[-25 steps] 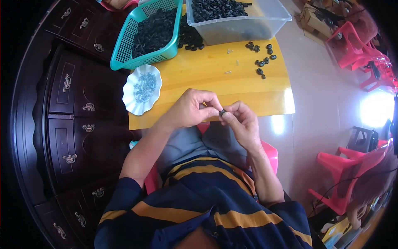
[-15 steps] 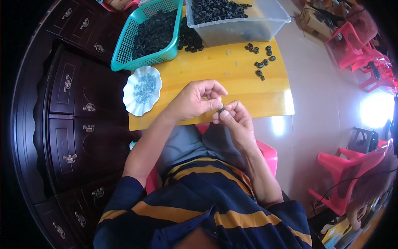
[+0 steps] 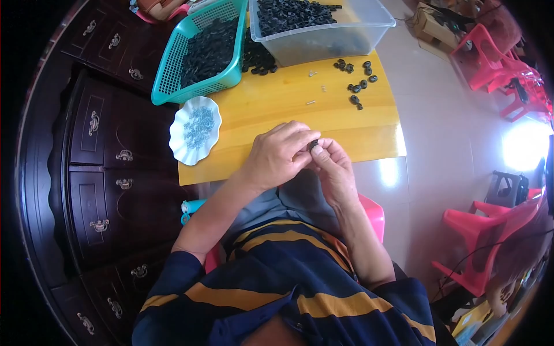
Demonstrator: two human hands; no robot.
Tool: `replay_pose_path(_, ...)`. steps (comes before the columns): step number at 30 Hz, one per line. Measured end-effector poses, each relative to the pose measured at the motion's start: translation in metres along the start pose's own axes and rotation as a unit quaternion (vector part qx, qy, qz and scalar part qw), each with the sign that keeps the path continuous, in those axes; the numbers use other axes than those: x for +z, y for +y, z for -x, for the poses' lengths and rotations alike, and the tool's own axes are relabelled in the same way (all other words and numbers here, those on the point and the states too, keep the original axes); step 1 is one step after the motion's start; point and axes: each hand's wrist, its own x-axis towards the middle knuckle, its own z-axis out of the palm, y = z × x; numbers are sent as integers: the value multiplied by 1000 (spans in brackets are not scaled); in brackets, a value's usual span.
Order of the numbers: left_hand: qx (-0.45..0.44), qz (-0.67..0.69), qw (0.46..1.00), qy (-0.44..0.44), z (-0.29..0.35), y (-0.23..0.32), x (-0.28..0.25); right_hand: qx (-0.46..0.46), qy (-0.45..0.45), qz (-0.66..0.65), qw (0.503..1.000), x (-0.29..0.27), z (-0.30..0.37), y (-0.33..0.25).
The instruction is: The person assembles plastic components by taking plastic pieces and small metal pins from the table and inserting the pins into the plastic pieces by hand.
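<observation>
A small black part (image 3: 314,144) is pinched in my right hand (image 3: 334,167), between thumb and curled fingers, just over the near edge of the yellow table (image 3: 265,98). My left hand (image 3: 278,154) is closed against the same part from the other side, its fingers bent over and partly hiding it. To the left of my hands, a white wavy-edged dish (image 3: 178,144) holds many tiny pale, clear-bluish pieces. Beyond my hands lie a few tiny loose pieces, one of them a thin pale piece (image 3: 311,102). Several black parts (image 3: 356,88) sit farther right.
A green basket (image 3: 167,72) and a clear plastic bin (image 3: 323,49), both full of black parts, stand at the back. Between them is a loose black pile (image 3: 258,57). Dark drawers (image 3: 124,130) line the left; pink stools (image 3: 467,254) and other people are at the edges.
My left hand has closed in: its fingers, raised and spread before, now bend over the black part. The part has risen slightly between my hands.
</observation>
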Motion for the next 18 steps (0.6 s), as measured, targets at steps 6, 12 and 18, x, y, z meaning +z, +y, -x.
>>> replay_pose_path(6,0,18,1000,-5,-1,0,2,14,4,-9,1000,-5,0,2)
replay_pose_path(12,-21,63,998,-1,-3,-1,1,36,22,-39,998,-3,1,-1)
replay_pose_path(18,46,79,995,24,0,-10,0,43,7,-53,998,-4,1,2)
